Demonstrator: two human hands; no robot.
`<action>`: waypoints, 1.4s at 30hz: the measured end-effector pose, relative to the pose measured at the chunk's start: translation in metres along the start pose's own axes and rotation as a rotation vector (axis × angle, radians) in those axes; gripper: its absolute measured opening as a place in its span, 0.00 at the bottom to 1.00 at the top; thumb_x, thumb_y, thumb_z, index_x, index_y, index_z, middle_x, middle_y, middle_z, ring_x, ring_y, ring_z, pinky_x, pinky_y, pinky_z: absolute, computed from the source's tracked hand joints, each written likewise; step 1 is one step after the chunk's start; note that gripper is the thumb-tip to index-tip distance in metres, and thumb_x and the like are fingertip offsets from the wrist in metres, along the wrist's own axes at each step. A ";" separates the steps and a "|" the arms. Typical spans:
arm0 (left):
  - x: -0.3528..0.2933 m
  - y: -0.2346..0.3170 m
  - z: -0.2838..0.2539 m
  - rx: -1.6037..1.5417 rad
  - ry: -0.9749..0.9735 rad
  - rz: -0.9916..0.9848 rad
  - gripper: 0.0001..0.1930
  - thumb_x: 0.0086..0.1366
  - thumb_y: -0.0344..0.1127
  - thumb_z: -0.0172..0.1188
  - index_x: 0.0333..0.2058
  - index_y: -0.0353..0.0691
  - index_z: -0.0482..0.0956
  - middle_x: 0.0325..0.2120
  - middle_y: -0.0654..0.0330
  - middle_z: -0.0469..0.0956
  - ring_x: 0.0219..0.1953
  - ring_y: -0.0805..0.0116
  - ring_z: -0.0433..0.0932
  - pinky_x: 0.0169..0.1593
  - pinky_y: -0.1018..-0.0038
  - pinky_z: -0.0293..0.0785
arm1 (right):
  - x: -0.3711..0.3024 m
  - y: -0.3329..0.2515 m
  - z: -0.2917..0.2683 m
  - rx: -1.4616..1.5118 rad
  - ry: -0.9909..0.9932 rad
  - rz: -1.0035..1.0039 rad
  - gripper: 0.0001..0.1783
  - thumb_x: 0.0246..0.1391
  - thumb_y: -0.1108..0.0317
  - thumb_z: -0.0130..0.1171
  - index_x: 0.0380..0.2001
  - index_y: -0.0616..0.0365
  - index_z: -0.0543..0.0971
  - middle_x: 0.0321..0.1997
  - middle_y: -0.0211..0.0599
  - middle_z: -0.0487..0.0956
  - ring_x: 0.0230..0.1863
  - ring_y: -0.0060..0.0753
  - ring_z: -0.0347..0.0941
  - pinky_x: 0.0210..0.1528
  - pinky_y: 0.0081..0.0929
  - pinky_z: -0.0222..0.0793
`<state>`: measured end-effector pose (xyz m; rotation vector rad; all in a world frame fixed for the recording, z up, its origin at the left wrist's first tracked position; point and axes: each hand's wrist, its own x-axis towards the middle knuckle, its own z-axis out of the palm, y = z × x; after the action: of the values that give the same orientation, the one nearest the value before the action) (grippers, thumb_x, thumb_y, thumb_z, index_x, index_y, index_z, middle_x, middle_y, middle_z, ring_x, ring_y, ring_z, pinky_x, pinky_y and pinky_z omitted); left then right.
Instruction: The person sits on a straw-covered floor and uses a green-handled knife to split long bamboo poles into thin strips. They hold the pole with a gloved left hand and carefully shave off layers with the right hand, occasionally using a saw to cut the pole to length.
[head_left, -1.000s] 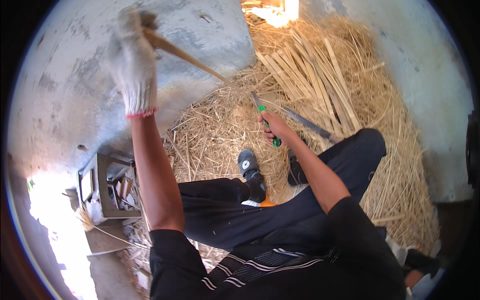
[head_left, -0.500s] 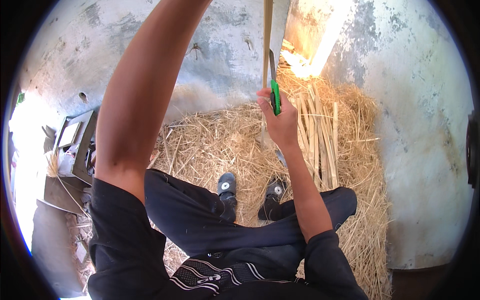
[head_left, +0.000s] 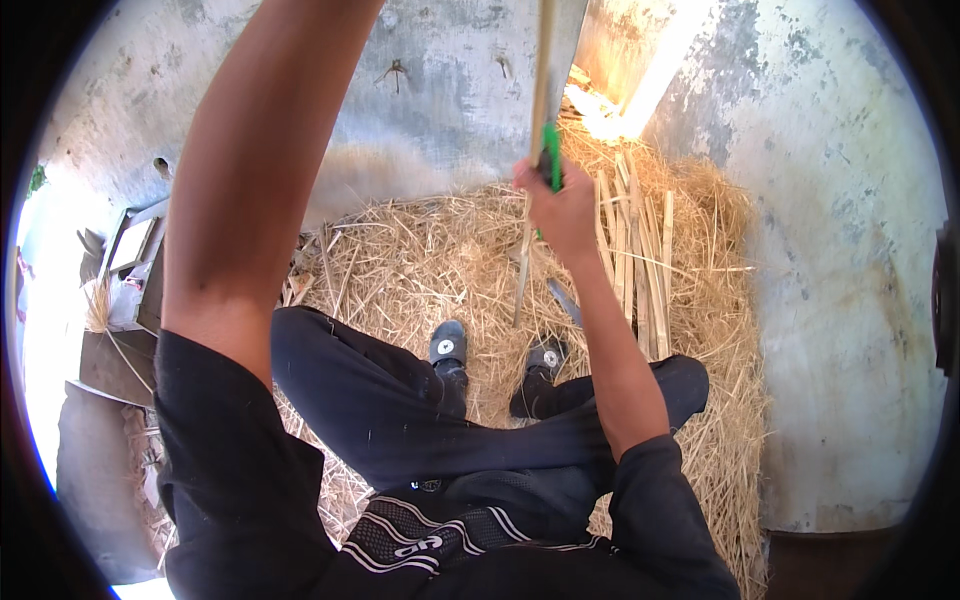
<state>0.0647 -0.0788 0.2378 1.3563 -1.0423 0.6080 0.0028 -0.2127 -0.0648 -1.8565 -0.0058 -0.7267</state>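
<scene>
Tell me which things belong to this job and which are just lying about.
Job, apparently:
- green-handled knife in the right grip
- long strip beside it
- row of pale strips

Lying about:
- straw-like litter
- grey blade-like piece
- pale bristly bundle

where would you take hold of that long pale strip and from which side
Probably by its lower tip, coming from the left: the long pale strip is thin and nearly upright, its tip showing below the right hand and green-handled knife, while the forearm fills the right side.

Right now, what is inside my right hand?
Your right hand holds a green-handled knife, beside a long strip. Your grip covers part of the knife; its blade is indistinct.
</scene>
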 end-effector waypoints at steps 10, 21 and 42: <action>-0.248 -0.111 0.001 0.199 -0.700 -0.505 0.36 0.67 0.62 0.50 0.59 0.36 0.70 0.46 0.45 0.80 0.41 0.63 0.81 0.54 0.62 0.74 | 0.075 -0.042 -0.072 0.538 0.160 0.056 0.12 0.58 0.66 0.62 0.27 0.65 0.76 0.27 0.42 0.79 0.13 0.17 0.59 0.14 0.18 0.61; -0.295 -0.115 -0.015 0.092 -0.307 -1.045 0.12 0.71 0.37 0.53 0.45 0.36 0.78 0.17 0.70 0.67 0.14 0.83 0.66 0.16 0.82 0.64 | 0.082 0.065 -0.121 0.243 1.080 0.291 0.16 0.65 0.59 0.47 0.36 0.63 0.75 0.37 0.57 0.80 0.19 0.24 0.68 0.24 0.29 0.66; -0.331 -0.134 0.014 -0.156 -0.166 -0.957 0.14 0.73 0.39 0.49 0.46 0.34 0.74 0.21 0.67 0.69 0.16 0.81 0.65 0.18 0.83 0.65 | -0.203 0.347 0.018 -0.682 -0.690 0.685 0.27 0.53 0.50 0.59 0.45 0.64 0.79 0.46 0.56 0.80 0.45 0.53 0.78 0.49 0.44 0.72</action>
<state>0.0265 -0.0463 -0.1161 1.5803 -0.4447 -0.2952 -0.0372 -0.2725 -0.4606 -2.4540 0.4578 0.4644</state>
